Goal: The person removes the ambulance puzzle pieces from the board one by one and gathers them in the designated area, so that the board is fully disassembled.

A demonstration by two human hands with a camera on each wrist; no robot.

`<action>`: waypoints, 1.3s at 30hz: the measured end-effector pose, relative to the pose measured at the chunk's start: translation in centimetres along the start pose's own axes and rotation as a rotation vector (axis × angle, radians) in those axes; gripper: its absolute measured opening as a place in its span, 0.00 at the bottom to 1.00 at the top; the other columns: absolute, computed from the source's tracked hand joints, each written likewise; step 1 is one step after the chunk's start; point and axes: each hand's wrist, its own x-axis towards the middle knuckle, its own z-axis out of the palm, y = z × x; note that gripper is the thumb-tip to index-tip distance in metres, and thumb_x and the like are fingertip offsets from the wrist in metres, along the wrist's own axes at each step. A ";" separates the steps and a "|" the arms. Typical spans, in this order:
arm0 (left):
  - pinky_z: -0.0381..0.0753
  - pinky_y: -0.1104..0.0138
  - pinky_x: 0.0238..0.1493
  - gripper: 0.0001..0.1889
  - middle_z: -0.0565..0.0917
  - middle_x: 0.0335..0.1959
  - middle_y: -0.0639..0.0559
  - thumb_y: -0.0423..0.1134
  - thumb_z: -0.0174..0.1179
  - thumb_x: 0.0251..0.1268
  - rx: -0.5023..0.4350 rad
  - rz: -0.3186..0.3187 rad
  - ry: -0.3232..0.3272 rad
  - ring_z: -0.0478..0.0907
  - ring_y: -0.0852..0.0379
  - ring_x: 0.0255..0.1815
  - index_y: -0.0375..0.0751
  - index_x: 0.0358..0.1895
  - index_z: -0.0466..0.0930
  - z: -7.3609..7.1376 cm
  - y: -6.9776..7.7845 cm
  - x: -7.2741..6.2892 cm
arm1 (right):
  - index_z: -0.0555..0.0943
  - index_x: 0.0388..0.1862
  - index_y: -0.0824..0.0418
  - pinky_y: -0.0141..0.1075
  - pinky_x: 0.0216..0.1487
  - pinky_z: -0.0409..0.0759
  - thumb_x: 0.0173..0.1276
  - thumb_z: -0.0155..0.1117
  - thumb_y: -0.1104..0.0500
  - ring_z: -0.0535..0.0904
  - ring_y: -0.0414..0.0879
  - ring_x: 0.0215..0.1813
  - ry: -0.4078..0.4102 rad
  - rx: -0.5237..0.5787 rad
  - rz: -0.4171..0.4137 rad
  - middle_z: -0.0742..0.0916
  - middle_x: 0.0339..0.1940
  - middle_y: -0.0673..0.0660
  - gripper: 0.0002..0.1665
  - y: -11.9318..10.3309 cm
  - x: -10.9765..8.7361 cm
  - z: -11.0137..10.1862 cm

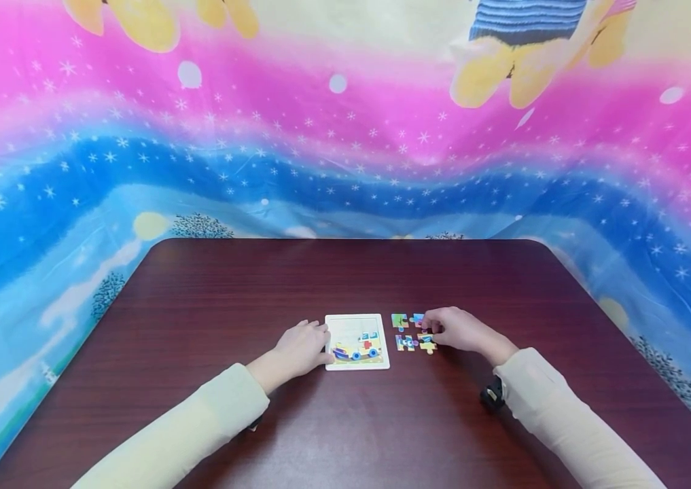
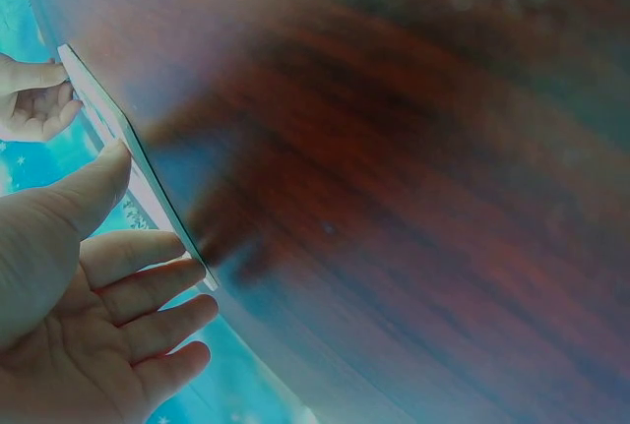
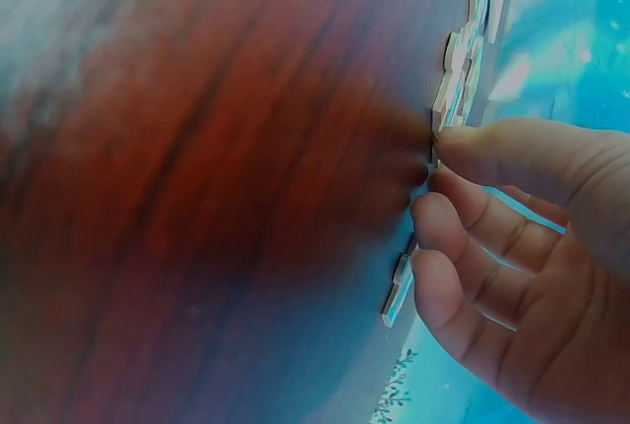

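A white-framed puzzle board [image 1: 357, 367], its picture part filled with a vehicle, lies flat on the table. My left hand [image 1: 301, 348] rests at the board's left side, its thumb and fingers touching the rim; the left wrist view shows the fingers [image 2: 162, 326] loosely extended. Right of the board are several loose jigsaw pieces, among them a green one [image 1: 399, 321], a blue-purple one [image 1: 405, 343] and a yellow one [image 1: 427, 345]. My right hand [image 1: 458, 329] is over the right-hand pieces, thumb and forefinger pinching a jigsaw piece that the fingers mostly hide.
The dark reddish-brown wooden table [image 1: 247, 285] reaches back to a rounded far edge. Behind and beside it hangs a pink and blue printed cloth [image 1: 345, 149]. A black band [image 1: 492, 395] is on the right wrist.
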 end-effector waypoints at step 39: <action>0.65 0.57 0.61 0.16 0.78 0.53 0.44 0.52 0.62 0.55 0.015 -0.014 -0.017 0.71 0.46 0.58 0.40 0.32 0.80 0.1 0.1 0.1 | 0.80 0.45 0.59 0.33 0.32 0.73 0.53 0.71 0.62 0.72 0.42 0.31 -0.016 -0.017 -0.176 0.80 0.37 0.50 0.18 -7.6 3.9 2.3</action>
